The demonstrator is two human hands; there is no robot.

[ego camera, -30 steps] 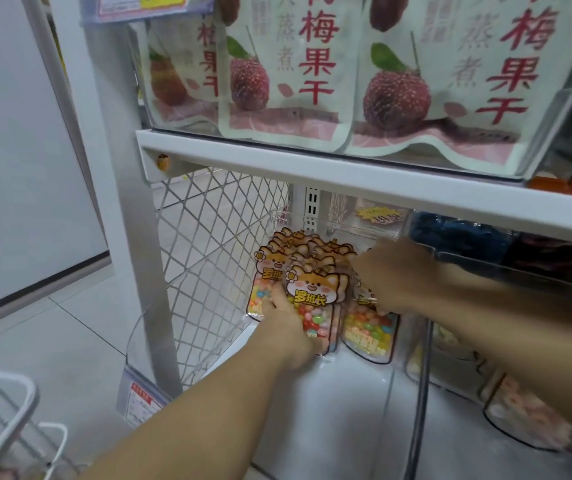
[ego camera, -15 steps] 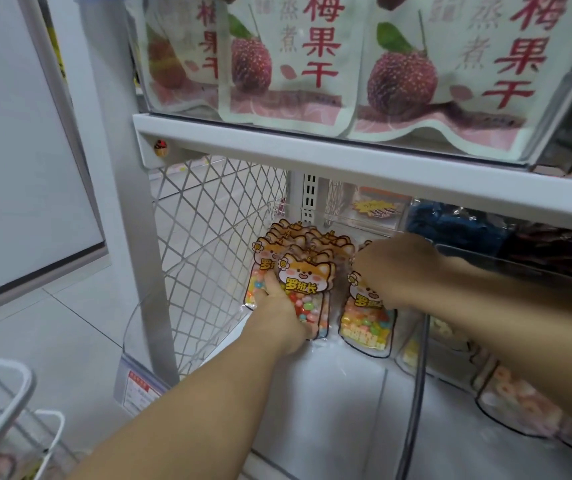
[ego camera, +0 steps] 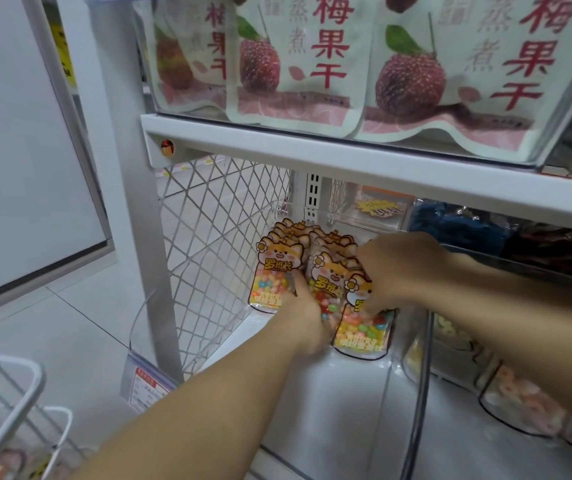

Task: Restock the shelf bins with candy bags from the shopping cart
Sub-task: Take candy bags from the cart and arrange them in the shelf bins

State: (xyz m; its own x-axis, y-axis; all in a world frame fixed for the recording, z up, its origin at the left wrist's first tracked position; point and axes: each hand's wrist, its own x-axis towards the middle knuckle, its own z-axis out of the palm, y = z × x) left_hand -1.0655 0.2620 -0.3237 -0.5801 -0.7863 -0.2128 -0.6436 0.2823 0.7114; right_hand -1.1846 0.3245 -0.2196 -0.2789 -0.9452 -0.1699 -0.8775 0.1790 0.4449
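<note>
We are tidying the jelly bean bags (ego camera: pixel 274 271) standing at the back edge of the clear bin (ego camera: pixel 329 393), our left hand (ego camera: pixel 307 317) gripping the middle bag (ego camera: pixel 329 271), our right hand (ego camera: pixel 402 268) holding the front bag (ego camera: pixel 364 330), so next we likely let go and reach for the shopping cart (ego camera: pixel 7 403).

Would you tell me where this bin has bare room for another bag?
Free: the bin floor in front of the candy bags, between mesh side panel and dark divider. Crowded: the back, bags packed, left hand and right hand among them.
</note>
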